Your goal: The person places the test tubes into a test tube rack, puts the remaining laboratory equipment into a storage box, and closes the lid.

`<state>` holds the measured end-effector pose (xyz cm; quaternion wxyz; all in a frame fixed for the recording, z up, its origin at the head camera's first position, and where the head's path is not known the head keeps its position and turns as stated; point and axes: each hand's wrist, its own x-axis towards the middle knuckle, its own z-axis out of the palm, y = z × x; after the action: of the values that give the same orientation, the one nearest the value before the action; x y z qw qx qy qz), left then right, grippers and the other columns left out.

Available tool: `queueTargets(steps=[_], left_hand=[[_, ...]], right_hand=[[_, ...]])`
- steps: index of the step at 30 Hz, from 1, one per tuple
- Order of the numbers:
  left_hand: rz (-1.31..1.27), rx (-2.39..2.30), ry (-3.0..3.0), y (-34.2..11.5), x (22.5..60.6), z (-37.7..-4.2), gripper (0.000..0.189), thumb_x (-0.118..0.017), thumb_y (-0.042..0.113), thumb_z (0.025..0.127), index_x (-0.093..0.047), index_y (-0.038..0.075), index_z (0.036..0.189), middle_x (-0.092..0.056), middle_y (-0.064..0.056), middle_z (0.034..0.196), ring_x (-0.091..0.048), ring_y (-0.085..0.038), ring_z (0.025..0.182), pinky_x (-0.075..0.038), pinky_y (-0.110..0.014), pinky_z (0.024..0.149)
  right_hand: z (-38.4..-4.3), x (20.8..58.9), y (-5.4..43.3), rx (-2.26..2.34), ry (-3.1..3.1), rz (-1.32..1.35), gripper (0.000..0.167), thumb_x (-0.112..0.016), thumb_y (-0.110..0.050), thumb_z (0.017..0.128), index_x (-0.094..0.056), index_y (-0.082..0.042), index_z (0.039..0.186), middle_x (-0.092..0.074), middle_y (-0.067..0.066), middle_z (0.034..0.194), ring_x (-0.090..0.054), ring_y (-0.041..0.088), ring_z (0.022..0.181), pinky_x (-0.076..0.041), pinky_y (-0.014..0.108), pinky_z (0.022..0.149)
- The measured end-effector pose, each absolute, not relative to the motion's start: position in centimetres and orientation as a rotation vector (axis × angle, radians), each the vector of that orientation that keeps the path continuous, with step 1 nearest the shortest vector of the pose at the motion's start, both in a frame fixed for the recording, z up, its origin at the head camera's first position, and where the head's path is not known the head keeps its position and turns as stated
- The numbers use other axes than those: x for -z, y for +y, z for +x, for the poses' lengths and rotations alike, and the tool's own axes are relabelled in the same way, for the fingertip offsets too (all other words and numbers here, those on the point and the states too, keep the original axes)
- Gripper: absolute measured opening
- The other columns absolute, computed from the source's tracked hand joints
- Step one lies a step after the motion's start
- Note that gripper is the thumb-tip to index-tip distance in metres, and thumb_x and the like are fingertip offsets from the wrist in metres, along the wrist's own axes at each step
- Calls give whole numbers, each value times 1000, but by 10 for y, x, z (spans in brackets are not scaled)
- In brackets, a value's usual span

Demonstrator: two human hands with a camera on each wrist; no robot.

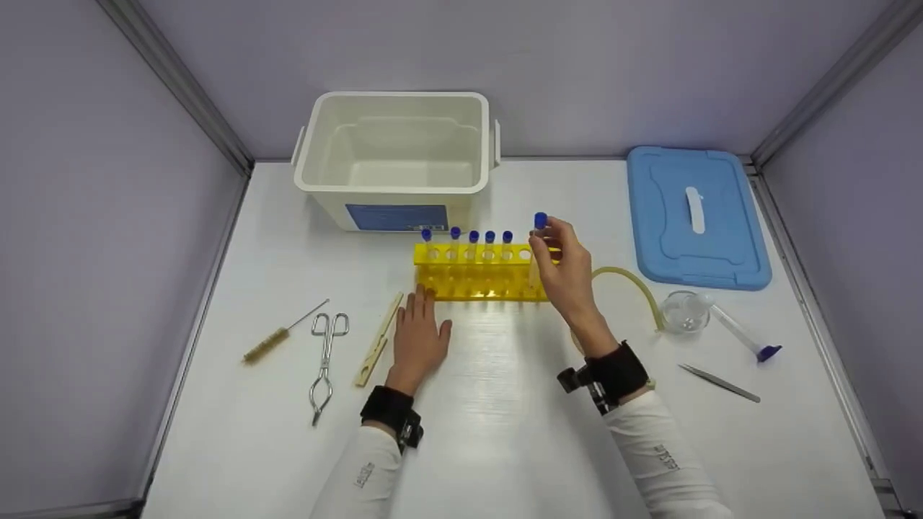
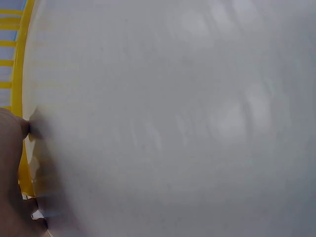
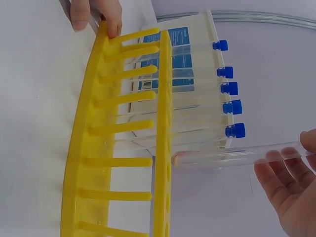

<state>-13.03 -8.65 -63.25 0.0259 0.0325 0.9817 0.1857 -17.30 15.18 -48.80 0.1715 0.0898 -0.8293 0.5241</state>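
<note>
Head view: white bin behind yellow rack, blue lid farther right.

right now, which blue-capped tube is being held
The tube pinched in the right hand; the other five stand in the yellow rack, untouched.

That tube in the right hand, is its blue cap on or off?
On: the head view shows the blue cap at the top end of the tube held by the right hand.
</note>
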Motion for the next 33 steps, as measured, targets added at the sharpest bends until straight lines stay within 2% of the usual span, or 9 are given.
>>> queueTargets(steps=[4,9,11,18,25,33], left_hand=[[99,-586,3038,-88,632,-129,65,-49,36,102,-30,1,154,-20,-19,165,-26,-40,150,-24,-55,122],[93,-610,3025,-87,631,-129,65,-50,35,102,-29,1,154,-18,-18,166,-25,-39,151,-22,-55,123],[92,-606,3023,-87,631,-129,66,-49,36,102,-29,1,154,-18,-18,166,-25,-39,151,-22,-55,123],[97,-584,3036,-87,633,-129,65,-49,37,102,-31,1,154,-19,-18,166,-26,-39,151,-24,-55,122],[95,-591,3026,-87,634,-130,66,-48,37,102,-29,2,155,-21,-19,165,-25,-39,151,-24,-55,123],[93,-578,3029,-86,634,-130,66,-49,37,102,-29,1,155,-20,-18,165,-26,-39,151,-24,-55,122]], right_hand=[[-177,485,150,-1538,-2321,260,34,-58,-15,100,-55,1,130,-70,16,112,-69,26,100,-54,17,82],[-179,481,148,-1530,-2300,291,33,-58,-15,100,-55,1,129,-71,16,112,-70,25,100,-59,29,85],[-180,480,148,-1519,-2291,317,33,-58,-15,100,-55,2,128,-71,16,111,-70,25,99,-59,30,85],[-188,483,153,-1579,-2218,362,30,-57,-12,100,-54,3,126,-70,17,110,-69,27,100,-53,13,85],[-195,493,158,-1588,-2234,337,29,-56,-13,101,-54,3,125,-69,18,111,-69,31,102,-52,12,82],[-201,500,157,-1593,-2281,258,29,-53,-7,101,-51,3,128,-67,20,117,-68,29,107,-52,12,88]])
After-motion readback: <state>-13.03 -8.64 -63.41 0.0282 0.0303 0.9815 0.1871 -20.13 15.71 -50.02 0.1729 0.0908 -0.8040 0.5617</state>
